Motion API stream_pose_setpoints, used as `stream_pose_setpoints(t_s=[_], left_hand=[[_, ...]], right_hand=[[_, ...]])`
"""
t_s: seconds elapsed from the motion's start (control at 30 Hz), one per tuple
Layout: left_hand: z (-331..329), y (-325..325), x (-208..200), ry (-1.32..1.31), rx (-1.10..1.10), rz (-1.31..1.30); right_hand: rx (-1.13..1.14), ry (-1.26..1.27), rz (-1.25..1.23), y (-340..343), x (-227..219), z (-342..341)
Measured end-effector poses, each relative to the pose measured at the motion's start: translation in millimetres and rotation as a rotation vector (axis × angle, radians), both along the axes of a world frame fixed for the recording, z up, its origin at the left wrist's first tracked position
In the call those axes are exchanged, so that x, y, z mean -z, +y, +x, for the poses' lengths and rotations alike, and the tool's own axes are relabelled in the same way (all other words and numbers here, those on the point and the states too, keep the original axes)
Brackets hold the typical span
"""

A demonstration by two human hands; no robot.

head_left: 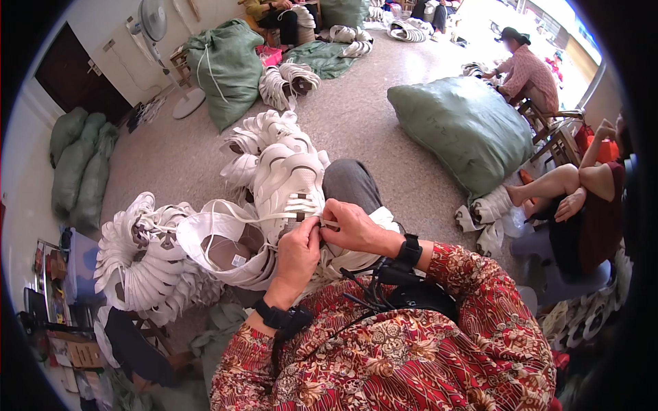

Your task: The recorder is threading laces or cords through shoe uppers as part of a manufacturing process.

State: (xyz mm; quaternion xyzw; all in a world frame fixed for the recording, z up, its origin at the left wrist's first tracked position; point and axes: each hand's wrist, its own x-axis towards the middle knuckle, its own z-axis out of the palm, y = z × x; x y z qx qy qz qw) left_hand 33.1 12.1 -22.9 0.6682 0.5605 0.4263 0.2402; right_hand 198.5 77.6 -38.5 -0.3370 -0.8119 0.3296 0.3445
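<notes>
In my lap lies a white shoe upper point(288, 178) with a grey-brown tongue area, its toe pointing away from me. A white shoelace point(301, 204) crosses its front in several rows, and a loose length loops off to the left. My right hand point(358, 229) pinches the lace at the right edge of the eyelets. Close against it, my left hand point(299, 255) has its thumb and fingers pressed together at the lower eyelets; what they grip is partly hidden. Beside my left wrist sits another white upper point(226, 250), its opening facing up and a pale label inside.
Bundles of nested white uppers point(147, 260) stand at my left, with more uppers point(257, 133) ahead. A big green sack point(462, 130) lies right of centre; another sack point(226, 72) stands near a fan point(152, 24). Seated people point(531, 72) work around the room.
</notes>
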Motion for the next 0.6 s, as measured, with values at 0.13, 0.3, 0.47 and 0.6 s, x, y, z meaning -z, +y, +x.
stream_pose_setpoints(t_s=[0.13,0.3,0.47,0.6], left_hand=[[-2,9,-6,0.261,-0.029,0.043],[-45,-23,-40,0.509,-0.05,-0.069],[-86,-63,-69,0.483,-0.137,-0.139],[-71,-70,-71,0.264,-0.038,-0.188]], right_hand=[[0.004,-0.036,-0.026,-1,-9,-3],[-0.061,-0.011,-0.088,4,-7,0],[-0.08,0.089,-0.141,7,-7,4],[-0.057,0.043,-0.331,11,-12,6]])
